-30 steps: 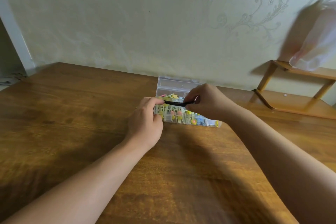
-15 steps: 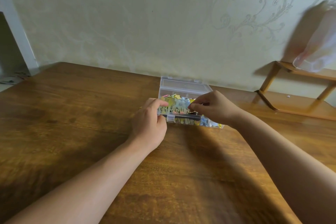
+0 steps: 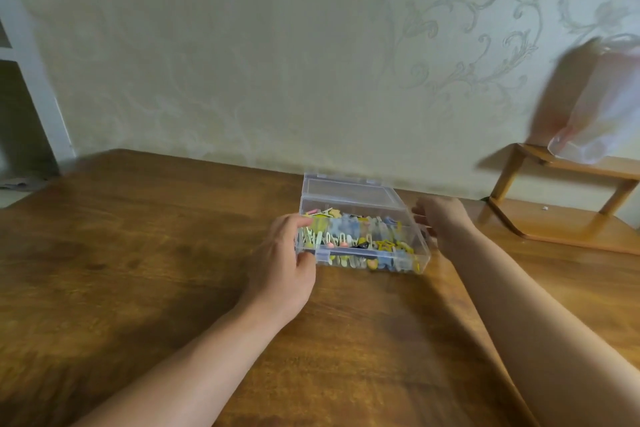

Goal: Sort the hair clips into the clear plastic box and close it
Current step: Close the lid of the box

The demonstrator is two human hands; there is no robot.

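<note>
clear plastic box [image 3: 412,265] | lid [image 3: 346,189] open | hair clips [image 3: 356,236] inside (mixed colours)

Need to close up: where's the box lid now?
Head view: the lid stands open behind the clear box, toward the wall, between both hands.

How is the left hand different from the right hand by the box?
The left hand curls round the near left corner of the clear plastic box, thumb on its front wall; the right hand lies at the right side with looser fingers. The left hand is nearer the camera; the right hand is farther back, level with the hinge of the open lid. Both are bare and hold no hair clips.
</note>
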